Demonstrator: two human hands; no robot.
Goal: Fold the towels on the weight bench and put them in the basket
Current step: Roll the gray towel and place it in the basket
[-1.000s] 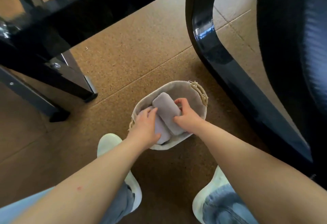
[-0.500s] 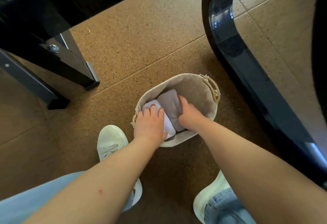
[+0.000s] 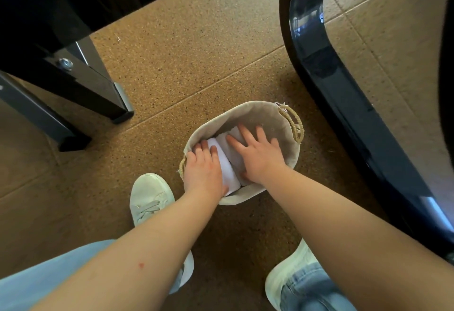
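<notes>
Where the towels lie: both sit inside the basket [image 3: 248, 114], side by side and touching, running from its near rim towards its far wall.
White towel [image 3: 227, 172]: bright white, folded into a narrow, thick bundle with a rounded far end; it is the left one of the pair, and its near end reaches the basket's near rim.
Grey towel [image 3: 235, 161]: pale grey with a lilac cast, folded the same way, just right of the white one; most of it is hidden under a hand.
Left hand [image 3: 204, 170]: palm down on the white towel, fingers close together and only slightly bent, tips near the basket's left wall; it grips nothing.
Right hand [image 3: 262, 158]: laid flat on the grey towel, fingers straight and spread, thumb by the towel's near end; it presses rather than clasps.
Basket: small, round, lined with beige cloth, with a woven straw-coloured handle [image 3: 294, 124] on its right side and another partly hidden on the left; it stands on the floor [image 3: 196, 52] just ahead of the feet.
Floor: speckled cork-brown panels with thin seams.
Black curved tube [image 3: 344, 89]: glossy, sweeping past the basket's right side, apart from it.
Black square legs [image 3: 81, 84]: far left, with a bolt [image 3: 65, 64].
Person: bare forearms, pale blue jeans [image 3: 49, 276], off-white shoes [image 3: 149, 195].
</notes>
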